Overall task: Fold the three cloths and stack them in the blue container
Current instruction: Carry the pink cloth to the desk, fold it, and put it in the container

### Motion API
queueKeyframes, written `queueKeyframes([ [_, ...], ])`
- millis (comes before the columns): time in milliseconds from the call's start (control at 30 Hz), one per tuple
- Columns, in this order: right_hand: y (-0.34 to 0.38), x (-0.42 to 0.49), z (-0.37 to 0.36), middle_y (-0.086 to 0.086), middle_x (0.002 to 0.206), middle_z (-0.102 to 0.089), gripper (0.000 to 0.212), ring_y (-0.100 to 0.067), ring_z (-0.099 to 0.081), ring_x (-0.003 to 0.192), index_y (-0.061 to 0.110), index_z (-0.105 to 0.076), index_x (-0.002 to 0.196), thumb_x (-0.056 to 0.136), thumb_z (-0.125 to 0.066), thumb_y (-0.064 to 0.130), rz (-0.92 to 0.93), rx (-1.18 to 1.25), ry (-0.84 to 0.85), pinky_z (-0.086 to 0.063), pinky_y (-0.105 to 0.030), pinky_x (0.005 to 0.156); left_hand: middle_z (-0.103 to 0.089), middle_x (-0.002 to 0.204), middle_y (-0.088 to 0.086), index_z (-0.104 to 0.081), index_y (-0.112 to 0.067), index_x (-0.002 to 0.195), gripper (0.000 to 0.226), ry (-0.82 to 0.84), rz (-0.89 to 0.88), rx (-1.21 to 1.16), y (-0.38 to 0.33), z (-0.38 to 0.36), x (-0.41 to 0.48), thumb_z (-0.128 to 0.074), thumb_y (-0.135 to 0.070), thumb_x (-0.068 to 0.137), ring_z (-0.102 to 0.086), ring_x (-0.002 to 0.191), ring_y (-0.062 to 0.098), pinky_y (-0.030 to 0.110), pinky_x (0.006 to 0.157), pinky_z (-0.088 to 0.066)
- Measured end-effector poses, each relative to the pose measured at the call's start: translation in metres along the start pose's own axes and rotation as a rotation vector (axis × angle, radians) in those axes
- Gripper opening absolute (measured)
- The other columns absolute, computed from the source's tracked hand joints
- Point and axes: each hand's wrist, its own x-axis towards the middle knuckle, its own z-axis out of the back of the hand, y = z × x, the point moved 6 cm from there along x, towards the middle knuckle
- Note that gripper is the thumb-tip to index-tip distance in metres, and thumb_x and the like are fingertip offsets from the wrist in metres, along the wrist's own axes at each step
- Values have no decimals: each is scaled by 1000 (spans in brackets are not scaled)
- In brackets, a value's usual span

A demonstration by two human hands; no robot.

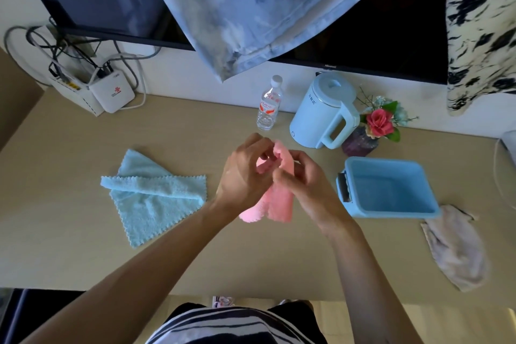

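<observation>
Striped shirt (234, 324) at bottom edge, both bare forearms reaching forward over the tan counter (83, 260). Left hand (245, 173) and right hand (300, 181) meet mid-counter, both pinching the pink cloth (279, 204). Left grip: fingers curled closed on the cloth's upper left part. Right grip: thumb and fingers closed on the upper right edge. The pink cloth is bunched lengthwise and hangs down between the hands, lower end close to the counter; contact with the surface cannot be told.

Beige cloth (455, 251) lies crumpled on the counter at the near right, its top edge touching or tucked under the near right corner of the blue container (360, 204). Container sits right of the hands, open side up, inside bare, a grey clip on its left rim.

Light blue cloth (150, 198) lies left of the hands, spread flat with one strip folded over across the top, unfolded otherwise.

Farther back: clear water bottle (268, 109) upright, just behind the hands. Light blue kettle (321, 117) right of it, handle toward the camera. Vase with red rose (374, 128) just beside the kettle, behind the container. White router (111, 93) with cables at far left against the wall. Dark TV screen (391, 22) above, a blue-white cloth (251, 8) draped over it, floral fabric (480, 31) hanging at far right.
</observation>
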Motion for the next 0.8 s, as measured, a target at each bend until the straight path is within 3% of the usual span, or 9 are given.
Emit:
queueKeyframes([
  [100,3,-5,-1,-4,110,-73,48,-21,-70,105,16,-60,116,73,-79,24,7,-53,66,-58,-36,88,-53,75,-11,-50,-25,79,22,56,76,8,-5,-5,9,-68,-37,77,-56,64,14,34,56,-47],
  [200,4,-10,8,-10,108,-72,32,-28,-69,103,19,-63,114,83,-70,16,37,-107,36,-56,-53,89,-61,78,-11,-54,-25,91,26,173,99,-21,-7,-14,13,-72,-32,74,-57,69,9,29,62,-47],
  [333,5,-16,25,-14,106,-72,28,-18,-67,94,22,-72,110,94,-54,8,33,-86,-35,-54,-36,79,-67,82,-10,-66,-18,95,21,268,39,-110,-16,-17,13,-76,-29,79,-61,75,9,22,69,-48],
  [433,7,-21,35,-18,99,-69,25,-13,-63,85,13,-73,103,90,-54,23,32,-141,-85,-49,-29,74,-69,84,-7,-70,-20,100,24,359,97,-225,-13,-18,11,-76,-35,82,-61,73,15,28,70,-50],
  [533,10,-24,46,-26,97,-65,33,-13,-59,81,1,-67,99,90,-56,31,74,-183,-136,-44,-30,71,-72,84,10,-70,-17,98,12,461,194,-354,-9,-19,10,-73,-21,87,-62,71,20,36,68,-51],
  [600,13,-27,56,-31,96,-62,30,-15,-57,81,-4,-63,98,94,-58,25,118,-183,-177,-43,-29,71,-71,77,2,-70,-17,92,3,473,187,-318,-8,-17,12,-70,-14,89,-62,70,13,29,67,-50],
  [667,17,-30,62,-34,92,-58,25,-15,-54,80,-7,-61,94,98,-59,18,143,-171,-199,-42,-26,69,-65,77,-11,-68,-23,83,8,430,107,-218,-12,-9,16,-63,-21,90,-57,71,4,19,69,-43],
  [733,19,-32,66,-31,90,-60,24,-15,-56,79,-3,-62,92,99,-60,20,143,-199,-181,-44,-27,72,-58,76,-10,-61,-25,76,16,383,54,-181,-16,-2,20,-52,-30,90,-52,72,8,24,67,-39],
  [800,22,-32,67,-25,88,-63,23,-15,-58,78,5,-64,90,98,-60,26,142,-278,-160,-45,-31,72,-47,68,-1,-51,-12,72,33,358,34,-143,-21,1,21,-44,-35,95,-42,65,14,30,61,-35],
])
